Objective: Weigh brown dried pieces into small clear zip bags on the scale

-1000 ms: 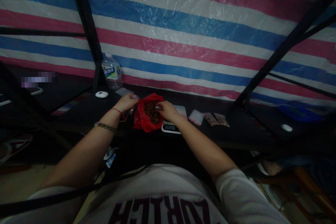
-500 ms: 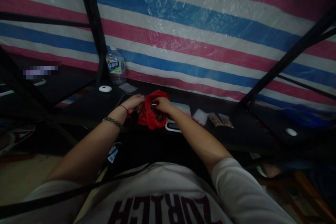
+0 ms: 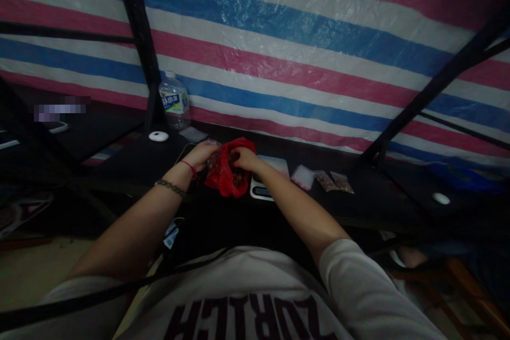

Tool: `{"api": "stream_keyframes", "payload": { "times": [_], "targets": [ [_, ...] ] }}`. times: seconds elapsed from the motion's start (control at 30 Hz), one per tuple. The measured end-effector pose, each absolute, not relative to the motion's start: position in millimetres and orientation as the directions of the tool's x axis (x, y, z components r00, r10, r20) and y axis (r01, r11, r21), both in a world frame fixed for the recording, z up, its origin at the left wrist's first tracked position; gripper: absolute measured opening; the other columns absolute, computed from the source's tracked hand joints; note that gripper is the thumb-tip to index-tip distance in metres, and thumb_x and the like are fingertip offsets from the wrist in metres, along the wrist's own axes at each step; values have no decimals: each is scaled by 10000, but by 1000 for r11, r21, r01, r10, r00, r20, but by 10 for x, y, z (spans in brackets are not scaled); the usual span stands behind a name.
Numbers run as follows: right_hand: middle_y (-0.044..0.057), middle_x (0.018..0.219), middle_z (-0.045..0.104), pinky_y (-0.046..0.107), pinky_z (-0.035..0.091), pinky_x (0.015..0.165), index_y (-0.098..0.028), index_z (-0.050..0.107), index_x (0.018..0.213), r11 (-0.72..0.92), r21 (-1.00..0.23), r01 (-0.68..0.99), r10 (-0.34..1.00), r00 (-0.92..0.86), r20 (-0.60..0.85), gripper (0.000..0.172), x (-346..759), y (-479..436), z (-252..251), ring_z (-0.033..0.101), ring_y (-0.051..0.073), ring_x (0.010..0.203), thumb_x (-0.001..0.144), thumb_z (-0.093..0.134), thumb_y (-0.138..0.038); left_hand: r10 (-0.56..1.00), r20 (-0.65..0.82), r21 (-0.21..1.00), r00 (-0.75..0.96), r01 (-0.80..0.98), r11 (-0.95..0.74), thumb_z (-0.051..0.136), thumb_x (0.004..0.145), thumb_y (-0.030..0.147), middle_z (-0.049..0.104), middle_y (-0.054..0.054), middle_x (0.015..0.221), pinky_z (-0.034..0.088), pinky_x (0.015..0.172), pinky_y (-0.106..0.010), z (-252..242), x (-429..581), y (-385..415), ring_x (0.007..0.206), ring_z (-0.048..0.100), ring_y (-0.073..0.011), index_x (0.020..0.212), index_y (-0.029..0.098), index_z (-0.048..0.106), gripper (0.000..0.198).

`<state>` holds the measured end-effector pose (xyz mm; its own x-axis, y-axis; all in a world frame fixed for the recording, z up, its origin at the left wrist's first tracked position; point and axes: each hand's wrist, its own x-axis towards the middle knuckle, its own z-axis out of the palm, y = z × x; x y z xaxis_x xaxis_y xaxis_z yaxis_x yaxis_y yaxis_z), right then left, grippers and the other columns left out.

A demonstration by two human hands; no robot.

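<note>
A crumpled red plastic bag (image 3: 220, 178) lies open near the table's front edge, with small brown pieces inside. My left hand (image 3: 204, 154) is closed at the bag's left side, around a small clear bag whose detail is dim. Inside the red bag's mouth, the fingers of my right hand (image 3: 244, 159) are bent together; what they hold is too small to tell. Partly under my right forearm is a white scale (image 3: 261, 192) with a dark display. To its right lie a stack of clear bags (image 3: 303, 177) and two filled small bags (image 3: 325, 180).
A clear plastic bottle (image 3: 174, 103) stands by the black frame post at the back left. Near it are a white round object (image 3: 158, 136) and a flat clear bag (image 3: 193, 134). Another white object (image 3: 441, 198) and a blue item (image 3: 462, 178) are at the right.
My right fingers have curled further in the red bag, and the light-coloured thing seen by them before no longer shows. The bag has shifted slightly left.
</note>
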<state>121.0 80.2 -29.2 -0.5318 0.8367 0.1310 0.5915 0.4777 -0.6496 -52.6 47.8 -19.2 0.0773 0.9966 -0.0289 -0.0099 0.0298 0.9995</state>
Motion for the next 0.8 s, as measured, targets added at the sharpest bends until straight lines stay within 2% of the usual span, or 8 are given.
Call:
{"api": "stream_keyframes", "payload": {
  "times": [0.1,0.23,0.43,0.6,0.8],
  "targets": [
    [34,877,695,244,496,700,-129,660,935,460,-730,506,835,-526,161,323,1168,811,-335,639,157,752,622,643,-54,995,-49,996,89,-74,56,604,647,162,562,-13,567,391,460,-224,-216,-493,483,481,507,-120,618,171,522,88],
    [20,823,686,257,495,706,-140,667,857,475,-748,464,827,-525,199,223,1131,836,-384,625,147,712,641,646,-87,992,-80,984,103,-151,95,627,649,158,617,-33,648,454,497,-235,-242,-495,494,531,566,-133,675,158,566,67],
    [19,938,681,294,488,818,-154,654,982,401,-804,438,876,-441,196,380,1201,879,-405,630,149,819,609,702,-98,983,-177,970,48,-160,182,630,648,147,527,22,510,355,359,-188,-176,-596,492,397,484,-100,638,174,509,124],
    [13,972,674,309,481,837,-164,639,1014,414,-765,493,882,-423,205,421,1290,874,-359,622,157,857,604,728,-132,972,-232,962,43,-136,236,634,634,157,535,20,519,414,380,-207,-106,-663,469,416,512,-114,663,171,511,127],
    [41,933,686,281,481,766,-148,655,978,451,-636,626,878,-441,188,337,1398,793,-229,625,172,820,646,710,-160,959,-271,960,79,-51,275,645,638,157,552,10,560,472,447,-253,-124,-687,445,436,521,-121,704,176,544,123]
  ]
}}
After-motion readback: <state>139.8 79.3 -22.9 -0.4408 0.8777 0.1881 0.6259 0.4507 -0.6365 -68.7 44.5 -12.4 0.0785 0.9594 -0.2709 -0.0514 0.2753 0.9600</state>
